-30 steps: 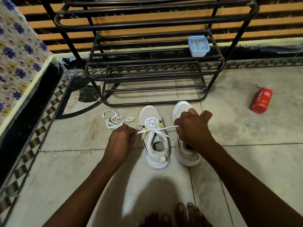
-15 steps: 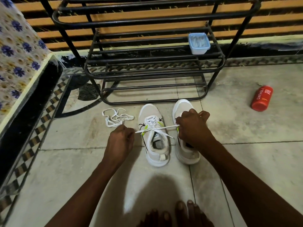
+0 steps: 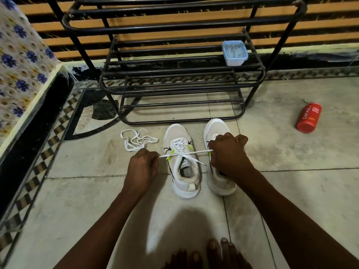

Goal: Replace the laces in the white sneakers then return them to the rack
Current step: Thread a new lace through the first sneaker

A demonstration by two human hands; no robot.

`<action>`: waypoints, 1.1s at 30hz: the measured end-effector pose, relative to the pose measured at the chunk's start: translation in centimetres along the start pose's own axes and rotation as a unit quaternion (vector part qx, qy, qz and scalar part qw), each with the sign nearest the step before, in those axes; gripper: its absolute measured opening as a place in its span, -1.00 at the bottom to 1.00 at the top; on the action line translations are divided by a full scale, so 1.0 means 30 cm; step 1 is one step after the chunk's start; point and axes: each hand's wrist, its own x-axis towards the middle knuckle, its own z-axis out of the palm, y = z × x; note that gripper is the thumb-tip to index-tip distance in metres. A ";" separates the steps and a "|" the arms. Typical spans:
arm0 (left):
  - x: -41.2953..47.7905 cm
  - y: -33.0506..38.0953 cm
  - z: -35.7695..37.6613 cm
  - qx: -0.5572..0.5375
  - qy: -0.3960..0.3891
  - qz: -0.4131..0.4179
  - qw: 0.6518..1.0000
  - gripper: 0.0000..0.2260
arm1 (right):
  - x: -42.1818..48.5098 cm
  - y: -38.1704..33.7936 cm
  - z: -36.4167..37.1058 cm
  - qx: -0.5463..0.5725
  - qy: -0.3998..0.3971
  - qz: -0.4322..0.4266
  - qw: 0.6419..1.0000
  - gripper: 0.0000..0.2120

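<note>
L hand (image 3: 142, 167): fingers curled tight, pinching one end of white lace (image 3: 186, 153); sits just L of the laced sneaker, knuckles up.
R hand (image 3: 227, 152): fingers closed round the other lace end; hovers over unlaced sneaker (image 3: 215, 128), hides its mid part. Touching it or not – can't tell.
Lace: pulled taut btwn both hands, straight across the top eyelets.
Laced sneaker (image 3: 181, 136): white w/ black + neon-green marks, on floor tiles (image 3: 291, 191), toe twd rack, lace criss-crossed up the front; one loose tail hangs off its R side.
Unlaced sneaker: just beside the first, parallel, toe near rack base.
Spare lace (image 3: 136, 139): loose tangle on floor, L of sneakers, just past L hand.
Shoe rack (image 3: 174, 73): black metal, right behind the sneakers.
Plastic tub (image 3: 235, 53): pale blue, on mid shelf, R end.
Red bottle (image 3: 308, 117): lying on floor, well R of the shoes, label "CINTHOL".
Toes (image 3: 213, 253): bare, bottom edge of view.
</note>
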 end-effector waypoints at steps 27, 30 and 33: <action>0.025 -0.008 0.064 -0.174 -0.042 -0.113 0.977 -0.68 | 0.024 -0.125 0.010 0.182 0.047 -0.176 0.966 -0.46; 0.077 -0.102 0.082 -0.064 -0.008 -0.060 0.996 -0.79 | 0.058 -0.166 0.001 0.185 0.062 -0.184 0.963 -0.45; 0.136 -0.165 0.090 0.038 -0.107 -0.101 0.988 -0.75 | 0.099 -0.205 0.010 0.142 0.037 -0.202 0.968 -0.45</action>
